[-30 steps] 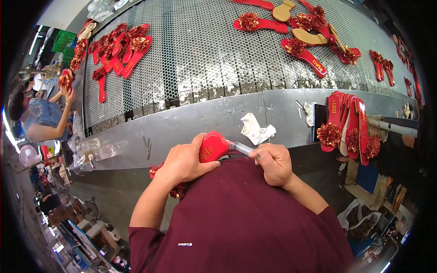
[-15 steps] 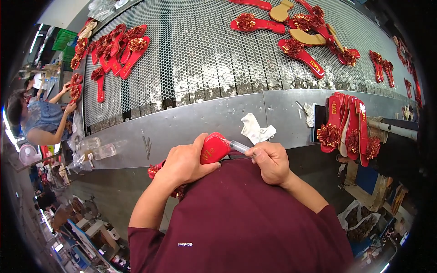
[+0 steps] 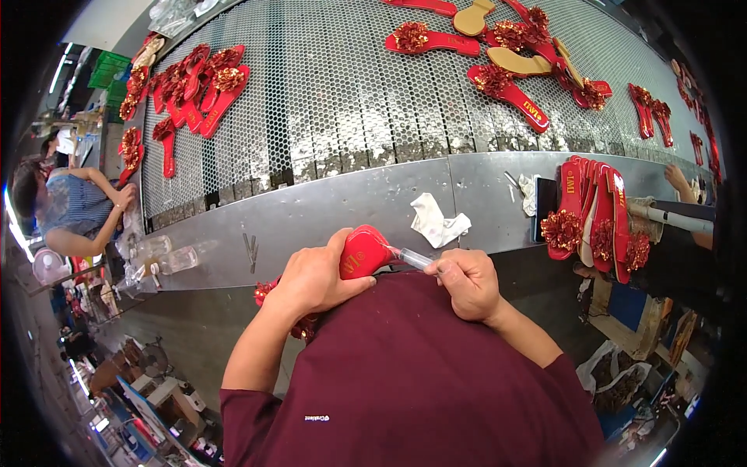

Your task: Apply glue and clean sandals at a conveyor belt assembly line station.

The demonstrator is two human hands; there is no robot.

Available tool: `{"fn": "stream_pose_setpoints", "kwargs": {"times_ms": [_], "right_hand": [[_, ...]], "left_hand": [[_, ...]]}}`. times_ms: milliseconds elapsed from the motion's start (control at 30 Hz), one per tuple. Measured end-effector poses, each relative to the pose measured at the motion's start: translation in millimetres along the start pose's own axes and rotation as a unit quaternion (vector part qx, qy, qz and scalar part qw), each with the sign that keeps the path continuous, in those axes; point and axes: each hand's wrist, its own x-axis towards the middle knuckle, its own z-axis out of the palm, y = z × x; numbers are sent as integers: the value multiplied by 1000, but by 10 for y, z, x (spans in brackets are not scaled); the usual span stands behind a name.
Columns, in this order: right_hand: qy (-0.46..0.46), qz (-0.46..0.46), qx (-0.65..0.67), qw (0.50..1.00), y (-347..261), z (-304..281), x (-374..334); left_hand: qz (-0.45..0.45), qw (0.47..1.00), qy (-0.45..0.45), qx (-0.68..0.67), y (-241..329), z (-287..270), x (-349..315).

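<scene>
My left hand (image 3: 315, 276) is wrapped around a red slide sandal (image 3: 366, 253), its heel end pointing away from me. Below that hand, part of the sandal's red-and-gold flower trim (image 3: 267, 291) shows. Between the thumb and fingers of my right hand (image 3: 468, 284) is a clear syringe (image 3: 415, 259). Its tip meets the right edge of the sandal's heel; whether anything comes out of it cannot be made out. Just beyond my hands, a crumpled white cloth (image 3: 437, 222) lies on the metal ledge (image 3: 334, 206).
A perforated conveyor (image 3: 334, 93) carries red sandals (image 3: 510, 97) in clusters. More sandals (image 3: 599, 218) stand stacked at the ledge's right, beside a dark phone-like slab (image 3: 547, 210). Plastic bottles (image 3: 183, 258) and tweezers (image 3: 250, 249) lie left. A co-worker (image 3: 78, 206) sits far left; another person's hand (image 3: 679, 183) shows far right.
The conveyor's sandals have shifted slightly left. My right hand and the syringe have dipped a little. The left co-worker's hands have come away from a sandal, and another person's hand has appeared at right.
</scene>
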Motion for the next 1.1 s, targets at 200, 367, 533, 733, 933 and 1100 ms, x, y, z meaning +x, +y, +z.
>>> {"fn": "stream_pose_setpoints", "kwargs": {"times_ms": [200,367,533,733,933,1100], "right_hand": [[-12,22,-13,1000,-27,-103,-53],[-6,4,-18,1000,-43,-147,-78],[-8,16,-22,1000,-69,-196,-109],[-14,14,-19,1000,-89,-259,-115],[-27,21,-21,999,-138,-351,-133],[27,17,100,995,92,-428,-208]], "left_hand": [[-5,1000,-7,-10,80,-17,18],[-4,1000,-4,-12,115,10,39],[-13,999,-15,-28,188,-12,49],[-16,999,16,-35,207,57,65],[1,999,7,-36,265,58,121],[-4,997,17,-81,275,59,124]]}}
